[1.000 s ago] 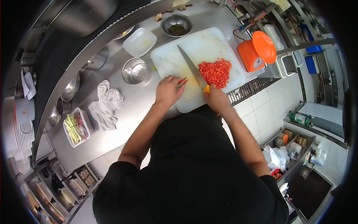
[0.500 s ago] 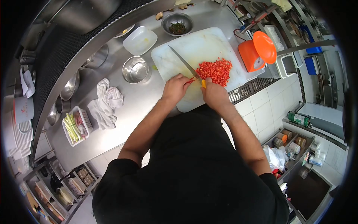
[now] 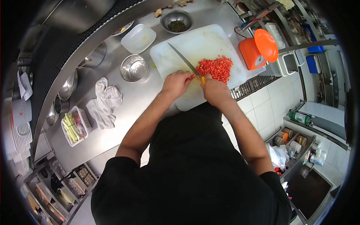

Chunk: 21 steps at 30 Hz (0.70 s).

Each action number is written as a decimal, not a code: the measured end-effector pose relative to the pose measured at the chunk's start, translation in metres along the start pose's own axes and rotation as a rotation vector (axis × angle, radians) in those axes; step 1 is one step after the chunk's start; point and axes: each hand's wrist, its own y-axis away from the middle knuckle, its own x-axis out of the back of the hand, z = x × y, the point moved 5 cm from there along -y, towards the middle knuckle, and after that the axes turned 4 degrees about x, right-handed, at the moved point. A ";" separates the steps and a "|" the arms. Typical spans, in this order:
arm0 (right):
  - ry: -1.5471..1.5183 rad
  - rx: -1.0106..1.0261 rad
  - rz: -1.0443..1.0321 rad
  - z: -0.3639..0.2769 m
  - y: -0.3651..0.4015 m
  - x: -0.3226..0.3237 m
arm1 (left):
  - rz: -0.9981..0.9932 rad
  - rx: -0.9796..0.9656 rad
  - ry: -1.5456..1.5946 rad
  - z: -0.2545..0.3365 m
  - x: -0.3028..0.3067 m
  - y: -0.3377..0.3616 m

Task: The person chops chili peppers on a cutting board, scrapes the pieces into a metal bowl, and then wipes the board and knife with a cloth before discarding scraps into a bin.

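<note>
My right hand (image 3: pixel 215 90) is closed round the yellow handle of a knife (image 3: pixel 182 58), whose long blade points up and left over the white cutting board (image 3: pixel 204 35). My left hand (image 3: pixel 176 85) pinches a red chili pepper (image 3: pixel 191 77) close to the left side of the blade. Part of the pepper is hidden by the fingers. Just right of the knife lies a heap of chopped red chili (image 3: pixel 215 67) on the board.
Left of the board stand a round metal bowl (image 3: pixel 134 68) and a white dish (image 3: pixel 138 39). A dark-filled metal bowl (image 3: pixel 176 21) sits behind it. An orange scale (image 3: pixel 255 52) is at the right. Towels (image 3: pixel 105 101) and a vegetable basket (image 3: pixel 76 125) are further left.
The view has shifted slightly, so the counter items appear a little further left and up. Both hands stay close together at the knife, with the chili still in the left fingers.
</note>
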 end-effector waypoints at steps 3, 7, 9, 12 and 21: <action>-0.013 -0.078 -0.094 -0.011 0.011 0.010 | -0.042 0.048 0.010 0.001 0.000 -0.001; -0.027 -0.121 -0.063 -0.005 -0.007 -0.020 | -0.002 0.037 0.028 0.001 0.000 -0.004; -0.036 -0.079 -0.048 -0.006 -0.006 -0.016 | -0.026 0.039 0.023 0.002 0.001 0.000; -0.033 -0.062 -0.086 -0.010 0.005 0.007 | -0.022 0.027 0.036 0.000 0.000 -0.001; -0.093 -0.096 -0.079 -0.008 -0.005 -0.018 | -0.076 0.005 -0.001 -0.006 -0.004 -0.009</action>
